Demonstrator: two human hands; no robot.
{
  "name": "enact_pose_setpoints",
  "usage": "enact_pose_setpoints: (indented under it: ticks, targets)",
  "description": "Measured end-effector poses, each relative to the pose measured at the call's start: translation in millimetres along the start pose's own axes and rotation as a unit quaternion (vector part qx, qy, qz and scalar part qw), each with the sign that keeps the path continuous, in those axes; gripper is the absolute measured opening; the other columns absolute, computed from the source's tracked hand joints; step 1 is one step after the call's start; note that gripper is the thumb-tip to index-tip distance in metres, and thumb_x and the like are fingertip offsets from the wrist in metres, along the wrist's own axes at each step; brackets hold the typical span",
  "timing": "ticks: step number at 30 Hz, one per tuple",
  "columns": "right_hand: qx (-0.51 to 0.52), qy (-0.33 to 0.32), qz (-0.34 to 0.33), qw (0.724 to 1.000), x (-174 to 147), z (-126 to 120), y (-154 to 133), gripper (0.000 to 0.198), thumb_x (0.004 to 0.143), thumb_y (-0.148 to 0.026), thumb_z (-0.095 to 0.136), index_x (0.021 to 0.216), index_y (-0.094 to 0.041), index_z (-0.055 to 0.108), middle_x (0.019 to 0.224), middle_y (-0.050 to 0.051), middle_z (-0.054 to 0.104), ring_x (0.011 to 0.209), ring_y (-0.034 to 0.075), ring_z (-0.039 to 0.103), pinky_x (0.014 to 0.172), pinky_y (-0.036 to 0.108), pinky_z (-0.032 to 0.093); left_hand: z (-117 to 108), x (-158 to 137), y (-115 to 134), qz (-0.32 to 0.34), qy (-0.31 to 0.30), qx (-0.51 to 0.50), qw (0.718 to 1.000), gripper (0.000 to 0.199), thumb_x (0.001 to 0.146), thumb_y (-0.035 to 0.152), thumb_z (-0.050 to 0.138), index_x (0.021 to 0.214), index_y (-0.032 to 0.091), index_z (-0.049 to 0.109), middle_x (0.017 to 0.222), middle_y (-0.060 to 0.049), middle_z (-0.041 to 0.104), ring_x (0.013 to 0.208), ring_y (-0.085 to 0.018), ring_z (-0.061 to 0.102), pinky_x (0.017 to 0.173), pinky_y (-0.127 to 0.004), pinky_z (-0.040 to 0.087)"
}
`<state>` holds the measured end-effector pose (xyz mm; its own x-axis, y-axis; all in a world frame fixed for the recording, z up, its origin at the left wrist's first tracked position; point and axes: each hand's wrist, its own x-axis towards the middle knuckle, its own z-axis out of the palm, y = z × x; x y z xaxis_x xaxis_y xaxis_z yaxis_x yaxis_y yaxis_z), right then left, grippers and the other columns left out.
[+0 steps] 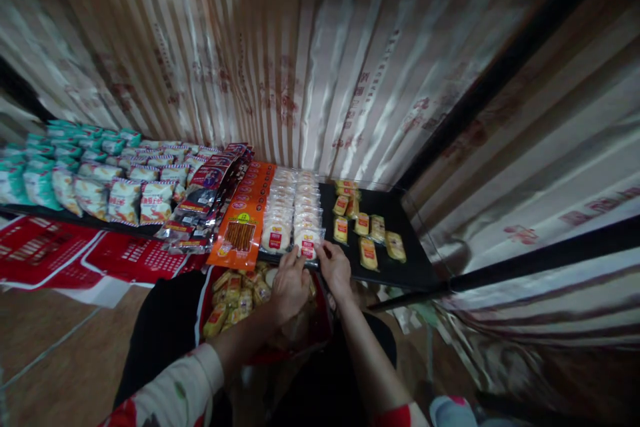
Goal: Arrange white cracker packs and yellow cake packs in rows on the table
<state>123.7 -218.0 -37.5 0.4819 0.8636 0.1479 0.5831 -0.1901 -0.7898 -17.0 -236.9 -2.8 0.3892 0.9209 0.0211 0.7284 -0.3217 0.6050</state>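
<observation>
Both my hands are at the front of the right-hand row of wrapped white crackers. My left hand [291, 283] has its fingers closed on the near-left edge of the front wrapped cracker [308, 239], which is round and white with a red label in clear film. On its right edge, the fingers of my right hand [336, 270] pinch the same packet. A matching row of wrapped crackers [276, 230] lies just to the left. Below my hands, a red box [327, 323] between my knees holds many small yellow-wrapped snacks [235, 297]; my left forearm hides part of it.
The black shelf [407, 267] carries loose yellow packets [369, 253] on the right. Left of the crackers are an orange snack bag [243, 220], dark bags [205, 197], and white [125, 200] and teal packets [40, 183]. Pleated printed curtain [320, 67] and dark poles [500, 63] stand behind.
</observation>
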Motion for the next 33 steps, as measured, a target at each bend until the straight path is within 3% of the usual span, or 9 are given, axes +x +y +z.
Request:
enact_pose_setpoints:
  ticks: [4,11,24,33]
  targets:
    - [-0.073,0.002,-0.024,0.997,-5,1,4,0.040,0.078,-0.046,0.051,0.098,-0.016,0.067,0.089,0.009,0.066,0.081,0.021,0.058,0.077,0.032,0.045,6,1,-5,0.002,-0.011,-0.006,1.000,0.045,0.083,0.018,0.037,0.125,0.010,0.051,0.141,-0.011,0.038,0.129,-0.025,0.036,0.109,-0.039,0.031]
    - [-0.024,-0.024,-0.037,0.999,-3,2,5,0.049,0.077,-0.044,0.050,0.111,-0.010,0.060,0.096,0.013,0.064,0.076,0.020,0.058,0.074,0.032,0.047,8,1,-1,-0.010,-0.021,-0.021,1.000,0.046,0.083,0.016,0.036,0.126,0.005,0.048,0.144,-0.015,0.031,0.132,-0.027,0.030,0.109,-0.039,0.030]
    - [-0.022,0.032,-0.079,0.996,1,13,5,0.046,0.082,-0.044,0.046,0.114,-0.012,0.057,0.103,0.014,0.062,0.088,0.022,0.056,0.077,0.034,0.048,9,10,6,-0.023,-0.008,-0.011,1.000,0.048,0.080,0.015,0.041,0.126,0.008,0.048,0.146,-0.012,0.029,0.134,-0.028,0.027,0.109,-0.039,0.030]
    - [-0.036,0.064,-0.125,0.989,-3,19,12,0.048,0.085,-0.047,0.043,0.117,-0.013,0.054,0.108,0.014,0.059,0.090,0.022,0.053,0.077,0.035,0.047,23,8,-9,0.047,0.023,-0.024,0.998,0.045,0.077,0.009,0.041,0.120,0.008,0.052,0.145,-0.013,0.029,0.135,-0.027,0.023,0.110,-0.041,0.029]
